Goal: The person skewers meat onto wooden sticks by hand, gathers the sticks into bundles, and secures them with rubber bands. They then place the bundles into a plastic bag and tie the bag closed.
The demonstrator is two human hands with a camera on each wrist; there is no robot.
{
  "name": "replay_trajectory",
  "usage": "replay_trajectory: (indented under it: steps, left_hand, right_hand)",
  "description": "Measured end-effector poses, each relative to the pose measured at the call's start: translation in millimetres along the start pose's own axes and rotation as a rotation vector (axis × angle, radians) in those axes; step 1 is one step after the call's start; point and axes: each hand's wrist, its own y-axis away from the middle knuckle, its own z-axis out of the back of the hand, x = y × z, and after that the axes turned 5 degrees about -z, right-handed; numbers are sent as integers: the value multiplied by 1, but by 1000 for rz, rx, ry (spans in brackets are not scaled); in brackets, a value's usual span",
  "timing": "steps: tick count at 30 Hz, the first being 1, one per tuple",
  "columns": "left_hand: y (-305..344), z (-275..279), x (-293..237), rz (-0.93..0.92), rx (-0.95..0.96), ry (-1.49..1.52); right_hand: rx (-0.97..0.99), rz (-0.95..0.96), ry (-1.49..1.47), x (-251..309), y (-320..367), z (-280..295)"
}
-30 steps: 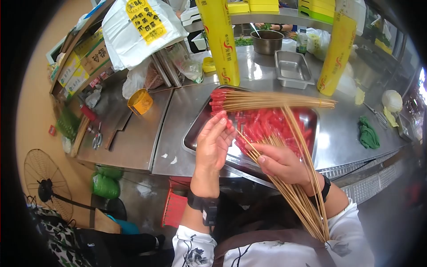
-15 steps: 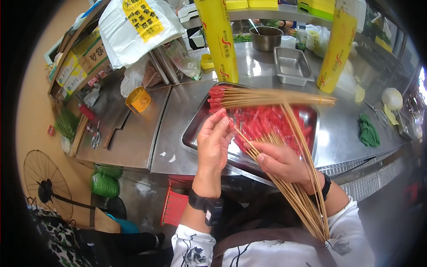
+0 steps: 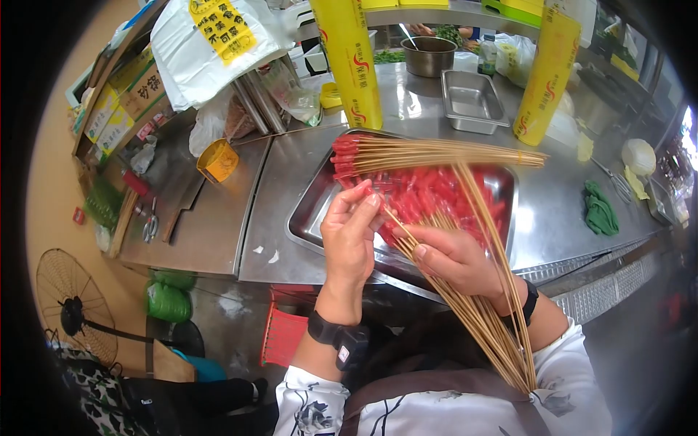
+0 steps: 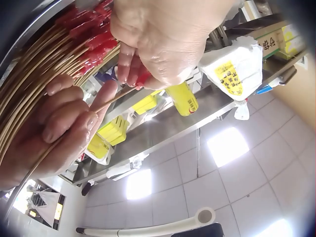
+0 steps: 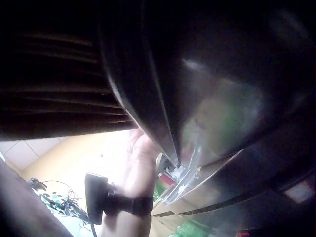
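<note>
A bundle of bare skewers is gripped in the curled right hand over the near rim of the steel tray. A red piece is pinched at one skewer's tip by the fingertips of the left hand, above the tray's near-left part. Loaded skewers are laid across the tray's far rim.

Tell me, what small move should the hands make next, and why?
Probably push the red piece further down the skewer: the left hand pinches it right at the tip, while the right hand grips the skewer bundle by the tray.
</note>
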Motion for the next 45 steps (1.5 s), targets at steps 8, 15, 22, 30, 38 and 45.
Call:
replay_trajectory:
  steps: [8, 15, 22, 30, 38, 45]
  left_hand:
    - [11, -5, 4, 6, 33, -12]
    - [12, -8, 0, 56, -19, -46]
    - [7, 5, -2, 13, 112, -719]
    - [-12, -50, -13, 153, 244, -710]
    - [-36, -72, 12, 383, 339, -503]
    - [-16, -51, -35, 282, 265, -411]
  right_hand:
    - [-4, -32, -50, 2, 0, -1]
    - [-2, -89, -344, -2, 3, -2]
    - [-142, 706, 196, 1, -3, 5]
    - [144, 512, 247, -4, -1, -2]
    - [194, 509, 250, -7, -2, -2]
    - [179, 475, 204, -5, -3, 1]
